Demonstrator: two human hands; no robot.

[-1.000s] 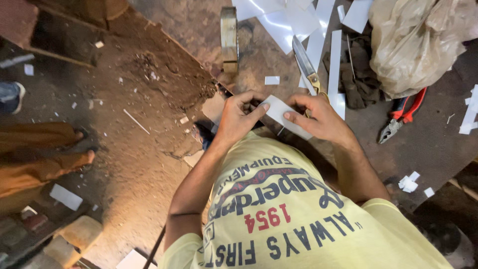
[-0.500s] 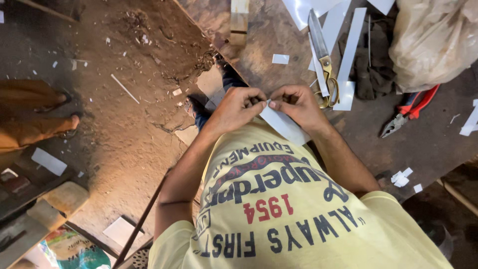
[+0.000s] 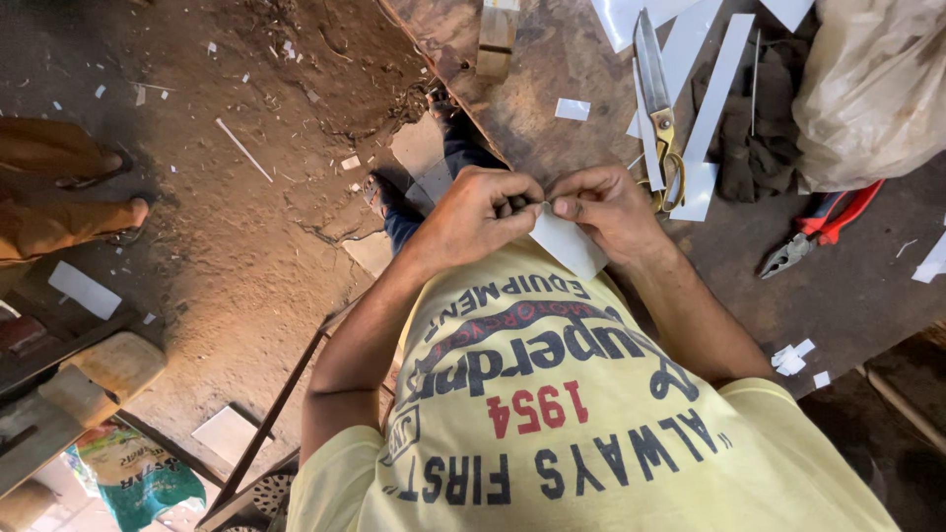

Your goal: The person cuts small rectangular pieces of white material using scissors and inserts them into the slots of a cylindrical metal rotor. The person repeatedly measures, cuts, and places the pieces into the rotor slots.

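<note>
Where our two hands meet above the near edge of the workbench (image 3: pixel 552 69), we hold a small white strip (image 3: pixel 570 244) just in front of our chest. Our left hand (image 3: pixel 480 212) is curled tight, its fingertips pinching the strip's upper end, and our right hand (image 3: pixel 603 205) is bent the same way, thumb and forefinger pressed on that same end, so the knuckles of both hands nearly touch. The lower part of the strip hangs free, slanting down toward our yellow shirt (image 3: pixel 552 414).

Just beyond our right hand lies a pair of scissors (image 3: pixel 655 108) with yellow handles, blades pointing away from us, resting partly on long white strips (image 3: pixel 714 108) spread over the dark bench top. Beside these sits a crumpled dark cloth (image 3: pixel 749 148), and further to the right a bulging pale plastic bag (image 3: pixel 867 89). Red-handled pliers (image 3: pixel 818 232) lie near the bag, well apart from our hands. Small white offcuts (image 3: pixel 793 360) are scattered near the bench's right edge.

Below the bench, on the left, we see a dirt floor (image 3: pixel 227 246) littered with white scraps, and our own sandalled foot (image 3: pixel 384 197) under the bench edge. At the far left another person's feet (image 3: pixel 99 197) in brown trousers stand on the ground.
</note>
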